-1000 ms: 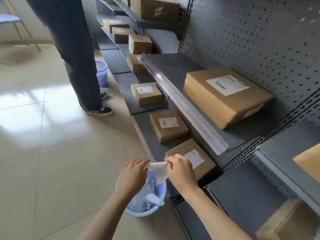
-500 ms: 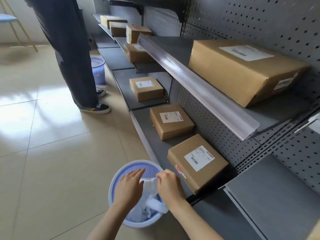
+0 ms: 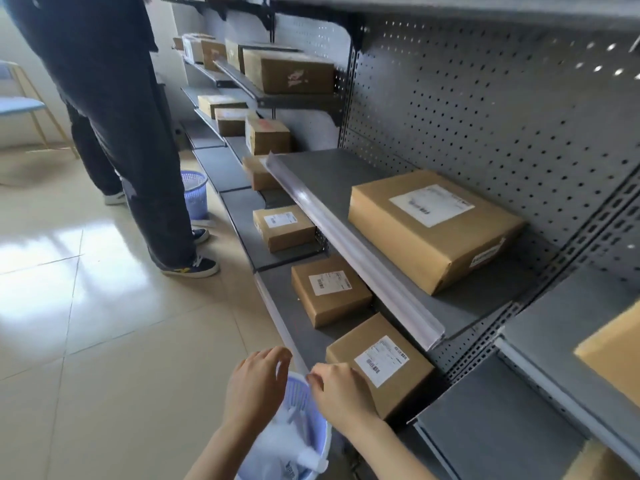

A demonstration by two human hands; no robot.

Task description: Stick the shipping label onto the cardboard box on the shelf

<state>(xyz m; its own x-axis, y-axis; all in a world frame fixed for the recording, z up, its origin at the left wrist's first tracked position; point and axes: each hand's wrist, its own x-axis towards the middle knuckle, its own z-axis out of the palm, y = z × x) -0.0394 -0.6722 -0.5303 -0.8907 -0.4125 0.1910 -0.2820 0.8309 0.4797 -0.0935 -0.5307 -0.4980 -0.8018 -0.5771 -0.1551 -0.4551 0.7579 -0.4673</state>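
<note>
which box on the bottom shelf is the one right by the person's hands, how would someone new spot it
Start at the grey pegboard shelving and drop to its lowest shelf, where brown boxes sit in a row. Take the cardboard box nearest the camera, beside the right hand and the lilac bin. Unlike its neighbours, its white label sits right next to the hand.

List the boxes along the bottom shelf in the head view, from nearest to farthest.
Labelled box beside the right hand → second labelled box → third labelled box → blurred box partly hidden by the upper shelf's edge.
</note>
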